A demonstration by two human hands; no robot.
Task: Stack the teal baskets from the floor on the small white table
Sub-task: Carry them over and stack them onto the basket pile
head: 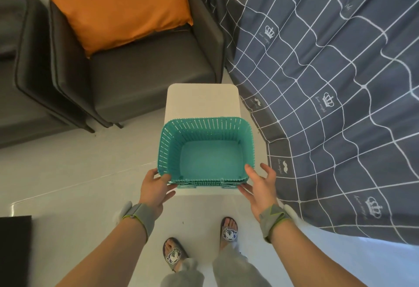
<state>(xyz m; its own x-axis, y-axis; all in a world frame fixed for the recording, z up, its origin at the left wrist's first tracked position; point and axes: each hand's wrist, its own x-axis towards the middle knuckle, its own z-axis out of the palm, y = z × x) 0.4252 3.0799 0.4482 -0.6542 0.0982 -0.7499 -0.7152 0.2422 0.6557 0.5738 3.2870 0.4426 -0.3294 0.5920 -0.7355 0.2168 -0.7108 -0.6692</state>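
A stack of nested teal baskets (205, 148) stands on the near half of the small white table (201, 101); several rims show layered along its near edge. The top basket is empty. My left hand (154, 188) grips the stack's near left corner, fingers on the left wall and thumb on the near side. At the near right corner is my right hand (260, 190), one finger hooked over the rim, thumb against the near side, the other fingers spread outside the right wall.
A dark grey armchair (145, 69) with an orange cushion (118, 8) stands behind the table on the left. A grey checked bedcover (328, 82) hangs close on the right. My slippered feet (229, 232) stand on the white floor just before the table.
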